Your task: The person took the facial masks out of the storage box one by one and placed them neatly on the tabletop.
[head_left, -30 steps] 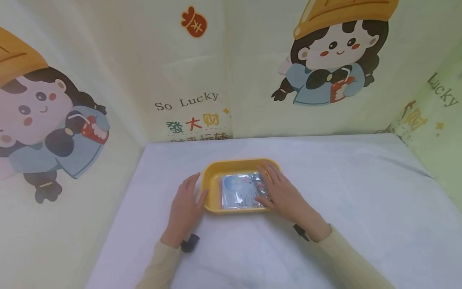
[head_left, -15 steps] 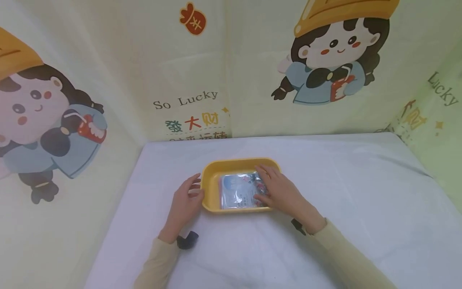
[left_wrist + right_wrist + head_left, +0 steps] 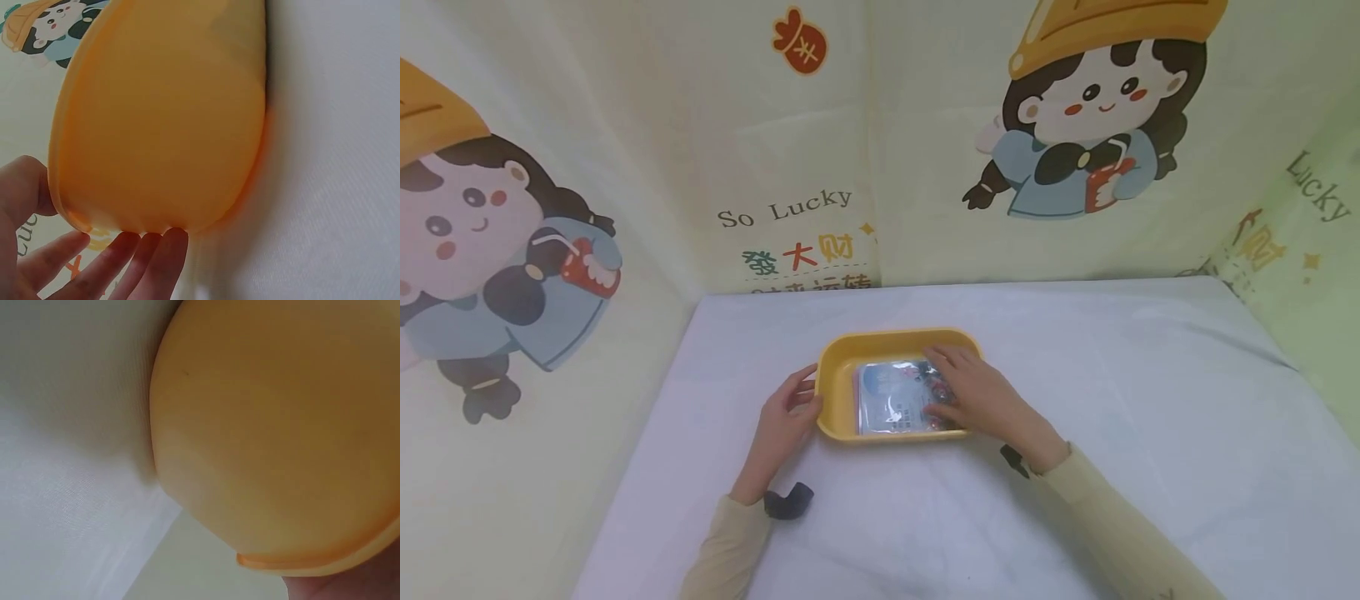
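A shallow yellow plastic tray (image 3: 837, 400) stands on the white-covered table, one long side toward me. In it lies a flat, shiny pale blue packet (image 3: 891, 396) with pink at its left edge. My left hand (image 3: 781, 429) is at the tray's left end; the left wrist view shows its fingertips (image 3: 169, 247) touching the outer wall, with the thumb at the rim. My right hand (image 3: 988, 400) reaches over the right end, its fingers and thumb apart above the packet, hiding the packet's right part. In the right wrist view the tray wall (image 3: 269, 437) fills most of the picture.
The white cloth (image 3: 1142, 417) covers the table around the tray. Behind and to the left hang pale curtains (image 3: 925, 233) printed with cartoon figures and lettering. A black wrist mount (image 3: 789, 502) sits under the left wrist, another (image 3: 1015, 460) under the right.
My left fingers have drawn in against the tray's left end, the thumb now outside the tray instead of over its rim. My right hand has shifted slightly left over the packet.
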`<state>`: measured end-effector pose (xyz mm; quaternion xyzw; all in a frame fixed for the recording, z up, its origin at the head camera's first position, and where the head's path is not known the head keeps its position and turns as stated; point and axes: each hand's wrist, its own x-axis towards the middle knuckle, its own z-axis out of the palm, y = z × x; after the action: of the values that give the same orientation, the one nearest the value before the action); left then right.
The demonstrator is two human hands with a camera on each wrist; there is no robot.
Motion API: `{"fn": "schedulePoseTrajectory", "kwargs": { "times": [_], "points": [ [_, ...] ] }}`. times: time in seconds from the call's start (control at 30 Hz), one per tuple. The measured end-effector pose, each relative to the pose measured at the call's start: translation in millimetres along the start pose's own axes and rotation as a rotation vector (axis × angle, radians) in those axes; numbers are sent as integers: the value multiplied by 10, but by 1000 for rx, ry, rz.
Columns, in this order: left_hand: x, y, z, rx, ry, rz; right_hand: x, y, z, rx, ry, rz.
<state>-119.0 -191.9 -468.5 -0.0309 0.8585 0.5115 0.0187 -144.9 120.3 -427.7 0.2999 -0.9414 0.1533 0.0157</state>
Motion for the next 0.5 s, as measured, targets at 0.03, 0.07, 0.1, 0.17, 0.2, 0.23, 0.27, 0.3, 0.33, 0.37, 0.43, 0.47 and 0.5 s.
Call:
{"fn": "schedulePoseTrajectory", "kwargs": {
  "times": [0.03,0.07,0.1,0.17,0.2,0.23,0.27,0.3,0.33,0.37,0.43,0.47,0.5],
  "points": [
    [-1,-1,-2,-6,-6,-11,13,2,1,-1,-5,-4],
    [-2,-2,-5,-13,-11,-20,27,5,2,-1,-8,-10],
    [-2,-4,-7,-19,-13,-25,41,9,6,-4,-11,-16],
    [-1,-3,-11,-31,-16,-33,69,17,19,-9,-15,-32],
    [0,-4,-11,-33,-16,-33,82,22,25,-11,-17,-41],
    [2,-3,-10,-37,-16,-33,92,27,33,-15,-21,-50],
    [5,-4,-7,-40,-16,-32,102,31,40,-17,-24,-58],
    [8,-6,-3,-39,-15,-33,109,34,46,-19,-29,-64],
    [10,-8,3,-41,-13,-36,116,36,53,-22,-34,-69],
    [12,-11,10,-42,-11,-39,122,40,62,-23,-42,-70],
    [14,-20,23,-43,-8,-43,132,43,75,-33,-59,-72],
    [13,-22,30,-40,-7,-45,136,42,80,-41,-67,-69],
    [13,-25,36,-36,-3,-44,140,40,84,-45,-77,-64]
  ]
}}
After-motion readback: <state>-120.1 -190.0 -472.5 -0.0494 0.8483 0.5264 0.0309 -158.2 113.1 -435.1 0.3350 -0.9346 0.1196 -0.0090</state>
